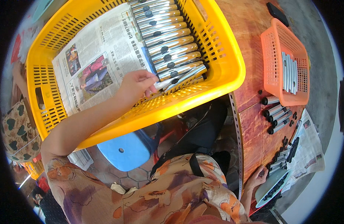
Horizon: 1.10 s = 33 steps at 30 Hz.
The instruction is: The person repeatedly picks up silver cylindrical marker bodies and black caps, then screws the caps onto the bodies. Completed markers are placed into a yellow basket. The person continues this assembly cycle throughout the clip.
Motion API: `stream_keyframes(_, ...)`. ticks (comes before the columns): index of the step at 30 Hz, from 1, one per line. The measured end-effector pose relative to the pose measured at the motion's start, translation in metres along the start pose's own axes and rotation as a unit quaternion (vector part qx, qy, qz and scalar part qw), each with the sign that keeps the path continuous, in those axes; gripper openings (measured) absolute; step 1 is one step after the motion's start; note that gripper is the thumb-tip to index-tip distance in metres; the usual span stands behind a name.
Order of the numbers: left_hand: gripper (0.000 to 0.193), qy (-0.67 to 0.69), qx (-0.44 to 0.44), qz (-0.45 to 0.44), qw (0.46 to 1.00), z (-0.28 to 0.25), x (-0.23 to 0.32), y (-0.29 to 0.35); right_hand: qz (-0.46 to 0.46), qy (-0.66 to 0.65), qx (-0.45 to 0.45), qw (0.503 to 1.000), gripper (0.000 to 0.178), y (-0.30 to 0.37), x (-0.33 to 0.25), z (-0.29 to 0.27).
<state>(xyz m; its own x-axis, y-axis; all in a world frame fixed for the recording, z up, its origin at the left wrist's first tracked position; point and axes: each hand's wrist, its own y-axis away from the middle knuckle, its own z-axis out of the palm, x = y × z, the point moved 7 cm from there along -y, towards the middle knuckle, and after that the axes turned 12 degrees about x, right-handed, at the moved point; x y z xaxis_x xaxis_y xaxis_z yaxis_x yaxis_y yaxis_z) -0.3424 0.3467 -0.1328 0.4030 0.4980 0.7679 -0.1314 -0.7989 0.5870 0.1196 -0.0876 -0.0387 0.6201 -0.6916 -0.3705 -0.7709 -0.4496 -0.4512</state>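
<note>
From where I stand, reading the scene as a clock face with twelve straight ahead of the seated person, a big yellow basket (236, 71) fills the space around eleven. Inside it, silver tubes (175, 49) lie side by side toward the basket's right, their dark oval spots all showing. Packing them in a row probably saves room and keeps them from rolling; the nearest one slants out of line. A newspaper (101, 44) spreads to their left, perhaps as padding against scratches.

The left hand (137, 86) is at ten, by the near end of the row, where the paper's edge meets the tubes. Its thumb and forefinger are drawn close together, as if for a light pinch, but I cannot tell whether paper, a tube end or nothing sits between them.

The right hand (257, 177) is down at four, beside a pale green tray (260, 194) of small black pieces (277, 186). Its fingers are curled, and I cannot tell what they grasp, if anything. Black-ended tubes (278, 115) lie at three on the wooden table (250, 127), apparently kept within easy reach. At two, an orange basket (268, 56) corrals slim silver bars (288, 72), likely so they stay together.
</note>
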Motion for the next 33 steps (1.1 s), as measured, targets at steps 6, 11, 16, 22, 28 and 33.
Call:
stream_keyframes(6,0.048,-0.459,-0.002,0.518,0.722,0.053,0.094,0.020,-0.005,0.003,-0.001,1.000,0.027,-0.002,-0.001,0.000)
stream_keyframes(11,0.070,-0.470,-0.066,0.648,0.596,0.087,0.072,-0.003,0.034,0.008,-0.012,0.999,0.027,-0.001,0.001,0.001)
stream_keyframes(16,0.069,-0.443,-0.105,0.652,0.606,0.090,0.073,0.002,-0.067,0.001,0.044,0.997,0.029,-0.001,-0.023,0.000)
stream_keyframes(22,0.059,-0.432,-0.086,0.645,0.624,0.093,0.068,0.002,-0.079,0.012,0.043,0.996,0.027,-0.002,-0.024,-0.002)
stream_keyframes(28,0.058,-0.404,-0.092,0.606,0.679,0.093,0.074,0.007,-0.071,0.012,0.041,0.997,0.026,-0.002,-0.023,-0.001)
stream_keyframes(33,0.061,-0.401,0.015,0.585,0.705,0.079,0.095,0.001,-0.041,0.045,0.010,0.998,0.026,-0.002,-0.026,-0.003)
